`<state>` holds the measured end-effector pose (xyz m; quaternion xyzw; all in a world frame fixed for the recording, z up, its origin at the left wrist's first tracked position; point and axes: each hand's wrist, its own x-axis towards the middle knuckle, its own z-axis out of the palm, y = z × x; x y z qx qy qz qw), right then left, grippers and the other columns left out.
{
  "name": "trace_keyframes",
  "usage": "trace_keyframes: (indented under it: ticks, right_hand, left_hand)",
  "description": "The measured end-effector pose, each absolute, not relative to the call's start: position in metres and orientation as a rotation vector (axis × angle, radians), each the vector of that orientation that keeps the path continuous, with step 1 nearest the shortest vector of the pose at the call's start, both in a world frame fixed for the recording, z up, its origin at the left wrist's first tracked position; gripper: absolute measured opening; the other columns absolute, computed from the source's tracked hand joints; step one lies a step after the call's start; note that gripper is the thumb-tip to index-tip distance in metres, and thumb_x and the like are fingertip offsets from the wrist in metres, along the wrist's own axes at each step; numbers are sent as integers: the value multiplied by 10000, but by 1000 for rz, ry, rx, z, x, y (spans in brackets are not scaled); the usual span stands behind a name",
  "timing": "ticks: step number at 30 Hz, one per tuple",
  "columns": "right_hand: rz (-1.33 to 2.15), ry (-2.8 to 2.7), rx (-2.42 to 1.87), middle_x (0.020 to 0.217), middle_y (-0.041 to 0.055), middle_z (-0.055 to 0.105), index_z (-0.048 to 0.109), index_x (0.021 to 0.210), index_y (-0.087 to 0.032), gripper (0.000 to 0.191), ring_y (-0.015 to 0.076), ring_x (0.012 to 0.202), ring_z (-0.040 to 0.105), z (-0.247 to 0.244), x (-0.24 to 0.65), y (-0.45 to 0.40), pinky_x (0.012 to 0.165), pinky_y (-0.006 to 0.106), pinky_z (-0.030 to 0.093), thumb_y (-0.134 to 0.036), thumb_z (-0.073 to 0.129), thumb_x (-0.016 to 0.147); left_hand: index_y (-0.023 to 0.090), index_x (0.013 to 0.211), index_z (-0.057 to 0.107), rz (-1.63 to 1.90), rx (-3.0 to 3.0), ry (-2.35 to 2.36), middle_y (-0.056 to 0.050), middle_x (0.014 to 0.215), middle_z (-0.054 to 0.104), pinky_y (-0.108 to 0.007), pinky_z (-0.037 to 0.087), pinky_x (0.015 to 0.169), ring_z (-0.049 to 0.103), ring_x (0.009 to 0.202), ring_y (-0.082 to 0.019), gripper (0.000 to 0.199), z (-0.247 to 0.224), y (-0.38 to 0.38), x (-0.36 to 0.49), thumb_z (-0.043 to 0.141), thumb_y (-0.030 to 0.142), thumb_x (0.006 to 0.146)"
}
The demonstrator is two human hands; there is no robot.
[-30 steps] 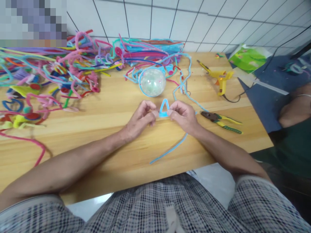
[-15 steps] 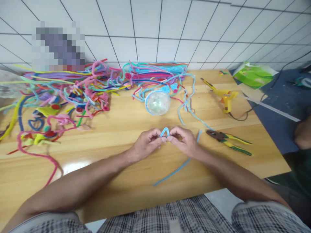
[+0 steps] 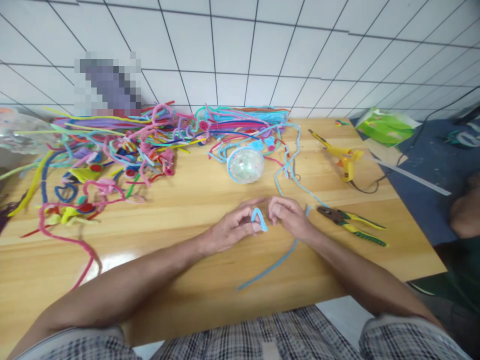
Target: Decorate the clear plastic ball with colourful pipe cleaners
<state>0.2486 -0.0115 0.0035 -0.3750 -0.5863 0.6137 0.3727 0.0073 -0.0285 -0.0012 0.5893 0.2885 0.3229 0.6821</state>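
My left hand (image 3: 234,227) pinches a short light-blue pipe cleaner (image 3: 257,215) between thumb and fingers. The piece is bent into a peaked, triangle-like loop. Just to the right is my right hand (image 3: 290,217), its fingers curled in, a small gap away from the bent piece. Nothing shows between those fingers. A longer blue pipe cleaner (image 3: 273,265) lies on the table beneath my right wrist, which hides part of it. Beyond both hands sits a clear plastic dome (image 3: 245,166) with a blue rim.
Pliers (image 3: 350,225) with green-yellow handles lie right of my right hand, below a yellow glue gun (image 3: 348,162) with a cord. Tangled pipe cleaners (image 3: 123,150) cover the left and back of the wooden table (image 3: 168,295). Another person's arm (image 3: 467,210) is at the right edge.
My right hand has let go of the bent pipe cleaner and drawn slightly right, fingers curling. My left hand keeps hold of the piece, which is now turned. The view has tilted slightly upward.
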Motion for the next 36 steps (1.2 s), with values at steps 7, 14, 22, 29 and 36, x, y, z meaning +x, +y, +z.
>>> trace_keyframes:
  ticks: [7,14,22,29,36]
  right_hand:
    - [2066,-1366,-727,643,20,683,693,744,-192,737,142,517,597,-2,243,-12,506,261,480,-914,733,882]
    - [2003,-1289,-811,695,29,720,722,790,-182,681,134,538,619,-4,245,-9,514,249,462,-850,762,917]
    - [1542,-1672,-1023,680,-22,657,706,862,-205,587,123,597,551,14,249,-15,590,254,423,-781,794,933]
    - [1161,-1954,-988,697,-29,656,651,821,-227,358,123,618,538,17,244,-21,600,258,417,-491,762,1034]
    - [998,-1987,-995,670,-49,623,647,823,-232,223,110,586,517,12,244,-21,590,254,396,-315,693,1025]
  left_hand:
    - [189,1119,753,444,1154,406,-110,1212,812,-435,546,1136,751,1166,-230,415,5,-16,4,828,585,1020]
    - [177,1040,747,508,1161,451,-82,1172,776,-358,563,1033,707,1078,-188,424,5,-16,4,869,580,987]
    - [173,1009,663,693,1122,626,-22,893,708,-295,579,796,690,810,-153,479,-4,-24,8,827,623,1002]
    - [174,975,658,723,1324,724,-7,853,663,-264,502,710,592,743,-127,406,-12,-35,8,725,564,1068]
    - [171,998,667,725,1267,753,-10,869,670,-257,517,701,608,751,-124,403,-7,-35,9,759,560,1048]
